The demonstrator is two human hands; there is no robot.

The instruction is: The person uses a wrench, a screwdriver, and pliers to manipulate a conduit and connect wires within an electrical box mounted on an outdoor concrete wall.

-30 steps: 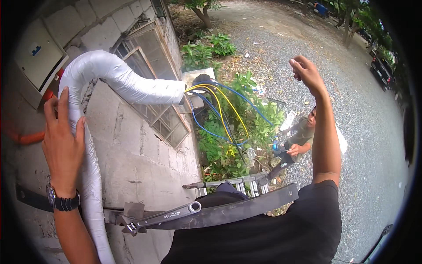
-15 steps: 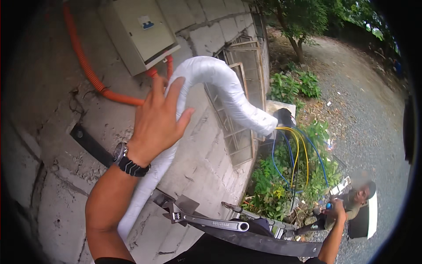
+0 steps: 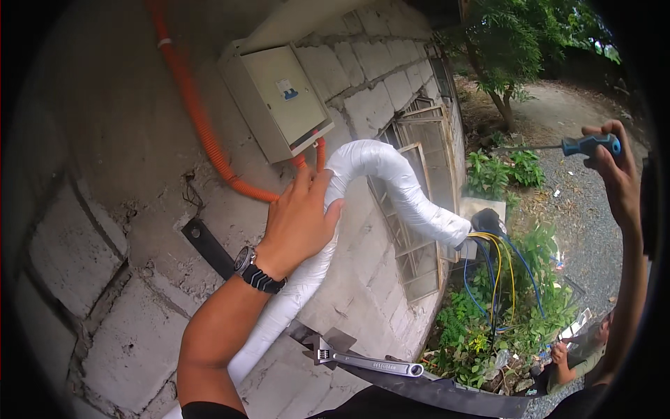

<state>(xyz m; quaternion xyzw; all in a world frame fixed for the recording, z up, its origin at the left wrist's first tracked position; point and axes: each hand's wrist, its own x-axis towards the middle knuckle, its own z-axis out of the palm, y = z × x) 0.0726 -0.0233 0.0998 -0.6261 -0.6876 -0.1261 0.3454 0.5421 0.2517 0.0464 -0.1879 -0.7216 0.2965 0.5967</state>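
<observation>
My left hand (image 3: 296,227), with a black watch on its wrist, lies against a thick white-wrapped pipe (image 3: 380,157) that bends over in a hook. Its fingers are stretched out towards the breaker box and the thumb stands apart over the pipe. Up at the right, my right hand (image 3: 618,171) grips a screwdriver (image 3: 592,145) by its blue handle, the shaft pointing left. Blue and yellow wires (image 3: 497,269) hang from the pipe's open end. An adjustable wrench (image 3: 377,364) lies on a dark metal bar close to my body.
A beige breaker box (image 3: 286,98) hangs on the block wall, with orange corrugated conduit (image 3: 209,143) running to it. Leaning window frames (image 3: 419,209) stand by the wall. Below right, plants (image 3: 474,335) and gravel surround a co-worker's arm (image 3: 569,370).
My right hand has risen from the lower right to the upper right with the screwdriver. The whole scene has shifted right and down in view. My left hand stays at the pipe.
</observation>
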